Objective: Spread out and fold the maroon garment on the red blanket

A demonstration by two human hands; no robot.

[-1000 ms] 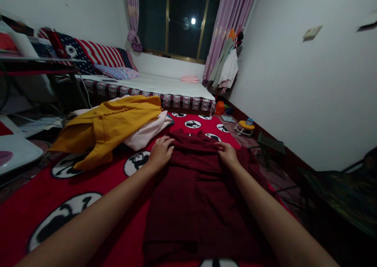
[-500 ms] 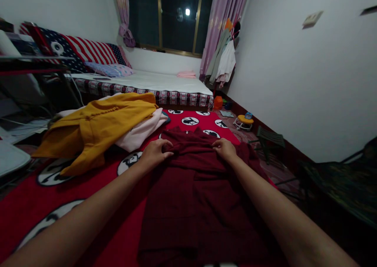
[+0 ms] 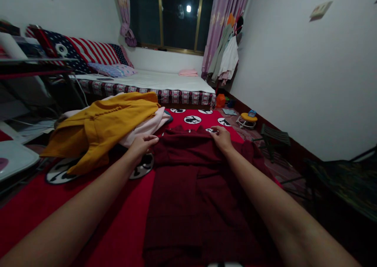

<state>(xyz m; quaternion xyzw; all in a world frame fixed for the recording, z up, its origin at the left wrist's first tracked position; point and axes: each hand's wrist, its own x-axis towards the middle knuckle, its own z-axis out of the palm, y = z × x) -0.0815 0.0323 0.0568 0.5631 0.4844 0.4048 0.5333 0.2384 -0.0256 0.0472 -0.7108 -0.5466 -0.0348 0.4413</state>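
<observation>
A dark red garment (image 3: 176,204) with a collar lies spread in front of me, its upper part drawn into a crosswise fold. My left hand (image 3: 140,148) pinches the left end of that fold between thumb and fingers. At the fold's far right, my right hand (image 3: 221,139) is closed with fingertips on the cloth near the collar. Beneath the garment is a red blanket (image 3: 129,212) with white round patches bearing black figures. To the left of my left hand sits a heap with a mustard-yellow garment (image 3: 108,119) over a pale pink one (image 3: 144,128).
A bed (image 3: 165,80) with a white cover stands under the window. On the right are a folding stool (image 3: 275,135), a small yellow-topped stool (image 3: 248,117) and a camouflage-patterned chair (image 3: 344,184). A desk (image 3: 38,60) and white stool (image 3: 20,161) stand at left.
My left hand has moved left and slightly up, pulling the upper fold wider and smoother. My right hand has risen a little towards the collar. The view has shifted slightly.
</observation>
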